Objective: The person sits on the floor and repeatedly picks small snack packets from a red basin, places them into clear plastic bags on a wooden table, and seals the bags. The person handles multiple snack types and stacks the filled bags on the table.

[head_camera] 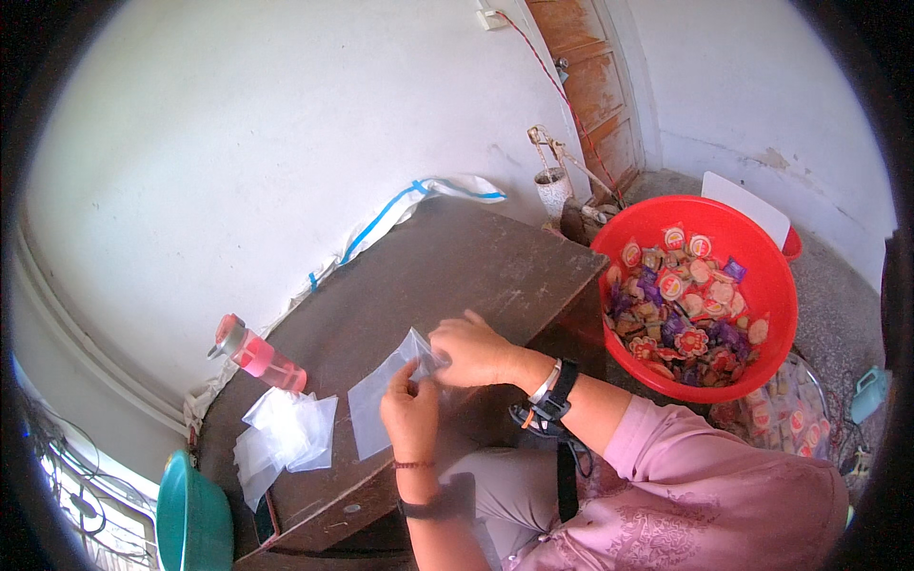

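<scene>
My left hand (410, 410) pinches the near edge of a clear plastic bag (375, 400) at the front of the dark table (457, 264). On the bag's right side, my right hand (471, 350) grips its upper corner with bent fingers. The bag looks flat, with nothing seen in it. A loose pile of similar clear bags (293, 432) lies on the table to the left of my hands. To the right of the table, a red basin (782, 314) holds many small wrapped snacks (692, 285), some in purple wrappers.
A pink water bottle (264, 357) lies behind the bag pile. A phone (265, 521) is partly under the pile at the table's front edge. A teal basin (193, 514) stands at the left. More wrapped snacks (785, 414) lie in a container below the red basin.
</scene>
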Tool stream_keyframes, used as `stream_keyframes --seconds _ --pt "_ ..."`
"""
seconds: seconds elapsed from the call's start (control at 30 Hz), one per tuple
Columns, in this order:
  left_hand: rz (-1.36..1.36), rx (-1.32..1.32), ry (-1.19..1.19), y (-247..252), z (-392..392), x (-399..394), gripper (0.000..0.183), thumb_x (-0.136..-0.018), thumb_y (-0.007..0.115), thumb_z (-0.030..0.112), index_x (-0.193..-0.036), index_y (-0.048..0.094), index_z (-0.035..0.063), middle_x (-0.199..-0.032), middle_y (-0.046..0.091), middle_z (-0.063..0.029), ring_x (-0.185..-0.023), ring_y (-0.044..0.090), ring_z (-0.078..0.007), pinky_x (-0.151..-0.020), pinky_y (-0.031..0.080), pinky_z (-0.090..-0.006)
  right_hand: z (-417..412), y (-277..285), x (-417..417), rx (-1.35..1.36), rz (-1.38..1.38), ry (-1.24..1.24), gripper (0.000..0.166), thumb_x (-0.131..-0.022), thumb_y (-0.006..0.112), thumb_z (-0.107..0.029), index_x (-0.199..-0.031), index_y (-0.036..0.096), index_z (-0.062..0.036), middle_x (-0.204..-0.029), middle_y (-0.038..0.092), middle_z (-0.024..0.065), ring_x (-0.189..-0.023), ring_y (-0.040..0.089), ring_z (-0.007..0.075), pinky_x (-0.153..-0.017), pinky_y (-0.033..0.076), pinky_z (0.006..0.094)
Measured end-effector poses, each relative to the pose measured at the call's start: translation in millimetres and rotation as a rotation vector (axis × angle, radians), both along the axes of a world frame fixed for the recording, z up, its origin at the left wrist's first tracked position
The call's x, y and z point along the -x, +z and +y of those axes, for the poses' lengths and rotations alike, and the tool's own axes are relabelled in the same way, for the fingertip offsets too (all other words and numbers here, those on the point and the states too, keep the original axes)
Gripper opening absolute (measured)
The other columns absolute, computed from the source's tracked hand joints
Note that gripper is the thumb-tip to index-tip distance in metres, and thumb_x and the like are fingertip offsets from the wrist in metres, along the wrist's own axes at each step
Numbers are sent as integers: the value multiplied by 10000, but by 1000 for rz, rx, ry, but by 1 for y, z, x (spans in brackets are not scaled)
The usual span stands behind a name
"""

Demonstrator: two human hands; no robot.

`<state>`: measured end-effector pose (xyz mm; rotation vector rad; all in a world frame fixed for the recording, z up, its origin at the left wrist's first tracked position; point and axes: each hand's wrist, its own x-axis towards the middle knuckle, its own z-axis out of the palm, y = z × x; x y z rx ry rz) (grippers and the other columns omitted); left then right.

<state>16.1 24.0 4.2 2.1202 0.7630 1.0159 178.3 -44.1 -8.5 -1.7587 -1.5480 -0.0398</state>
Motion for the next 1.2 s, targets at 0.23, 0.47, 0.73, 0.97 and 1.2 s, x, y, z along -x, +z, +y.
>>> stream_keyframes --seconds 0.23,0.47,0.73,0.97,1.2 --pt "-222 12 72 -8 4 -1 235 -945 617 24 -1132 745 -34 -733 634 5 -645 497 -61 -589 445 -251 0 1 -1 33 44 14 152 -814 718 -217 -869 656 -90 -1027 651 120 -1140 596 342 -1118 293 618" --pt "-366 72 157 -1 -7 1 251 -983 569 7 -1162 743 -23 -808 632 48 -660 452 -30 -577 399 -210 -1 0 -2 12 36 16 143 -839 716 -208 -858 645 -86 -995 654 113 -1083 607 339 -1091 320 584" --pt "-517 160 143 -4 -5 3 249 -997 557 10 -1174 729 -16 -782 603 58 -662 451 -21 -566 388 -209 -6 4 1 -2 -8 -17 120 -848 683 -185 -878 631 -81 -954 629 118 -977 611 347 -996 401 501" --pt "-468 72 151 -9 -5 1 214 -987 593 10 -1142 741 6 -751 562 70 -653 442 -22 -573 376 -199 -16 18 10 -167 341 -10 212 -860 732 -187 -994 646 -47 -1199 654 190 -1134 615 369 -1008 462 453" --pt "-364 40 212 -3 -9 -3 161 -959 680 79 -1074 744 -15 -755 631 38 -642 472 -31 -562 388 -218 -17 11 0 -337 215 259 288 -864 774 -322 -962 685 -66 -1375 600 229 -1322 531 419 -1072 438 439"
